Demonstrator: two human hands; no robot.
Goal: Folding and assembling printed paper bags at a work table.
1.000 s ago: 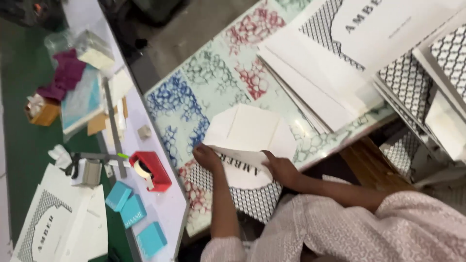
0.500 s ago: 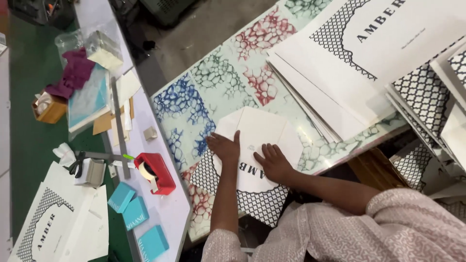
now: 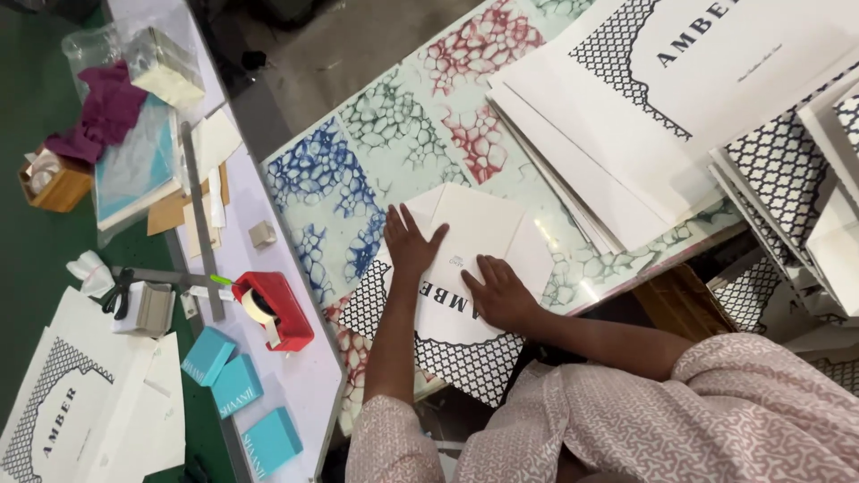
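Observation:
A white printed sheet with a black lattice border lies partly folded on the patterned glass table. My left hand presses flat on the folded white flap, fingers spread. Beside it, my right hand rests palm down on the sheet's printed face, just right of the left hand. Neither hand grips anything; both push down on the paper. The lower lattice edge of the sheet hangs over the table's near edge.
A stack of large white printed sheets covers the table's right side. On the white bench at left sit a red tape dispenser, three teal boxes, a long metal ruler, scissors and a flat paper bag.
The sheet was held up by both hands; it has come down flat on the table, and both hands have moved on top of it, pressing the fold.

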